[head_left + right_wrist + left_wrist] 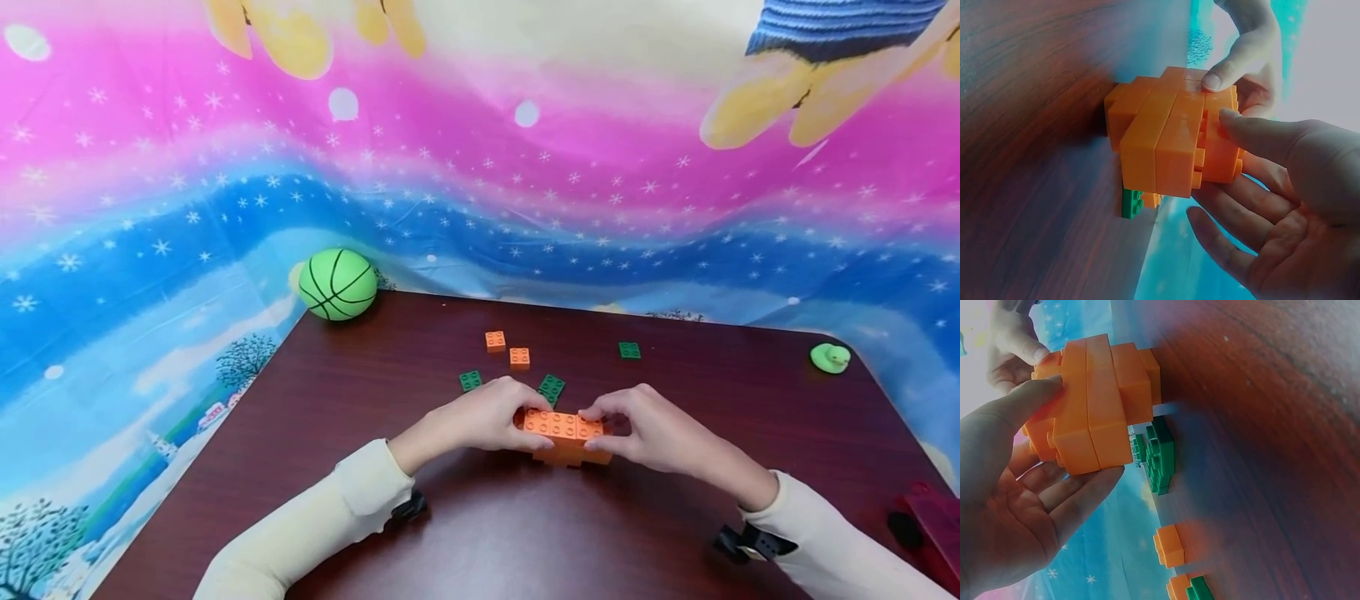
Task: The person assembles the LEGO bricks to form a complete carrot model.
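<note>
Orange brick build about midway between the left and right edges of the worktop, well apart from the far edge; cannot tell whether its foot touches the surface; left hand grips the left end, thumb on the near side, fingers round behind; right hand pinches the right end, thumb opposed to fingers; green brick lies just beyond, toward the far edge; build looks like hard moulded plastic, probably light for its bulk, stiff, a little slick on the flat walls; unlikely to dent or crack; stud joints are likely the weak point, apt to part under a twist or an upward pull; wider courses sit over a narrower foot, so it may tip if pressed off-centre; best hold, I judge, is on the broad side walls, thumb and fingers opposed and spanning the seams; studded top suits a straight downward press.
</note>
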The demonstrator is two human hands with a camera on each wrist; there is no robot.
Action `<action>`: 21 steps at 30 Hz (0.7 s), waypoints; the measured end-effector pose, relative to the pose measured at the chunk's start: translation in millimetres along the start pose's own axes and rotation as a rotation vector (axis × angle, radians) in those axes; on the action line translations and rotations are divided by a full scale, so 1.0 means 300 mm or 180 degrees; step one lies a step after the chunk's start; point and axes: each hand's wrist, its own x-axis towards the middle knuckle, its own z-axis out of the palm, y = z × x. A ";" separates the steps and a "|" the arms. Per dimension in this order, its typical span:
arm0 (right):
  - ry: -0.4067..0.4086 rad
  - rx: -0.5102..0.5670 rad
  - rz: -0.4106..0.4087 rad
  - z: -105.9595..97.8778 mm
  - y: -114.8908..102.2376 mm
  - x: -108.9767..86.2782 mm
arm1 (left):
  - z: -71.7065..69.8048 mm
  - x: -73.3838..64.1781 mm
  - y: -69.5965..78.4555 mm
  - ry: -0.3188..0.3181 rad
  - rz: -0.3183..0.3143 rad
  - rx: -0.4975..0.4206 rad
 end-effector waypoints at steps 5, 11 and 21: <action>-0.0011 0.0028 0.0064 0.006 0.000 -0.002 | 0.001 0.000 0.000 0.0012 0.0041 0.0037; -0.0035 0.0060 0.0051 0.011 0.008 0.000 | 0.001 0.003 -0.001 -0.0010 0.0071 0.0046; 0.0050 0.0170 -0.0002 0.035 0.036 -0.006 | 0.006 -0.003 -0.003 0.0022 0.0060 0.0013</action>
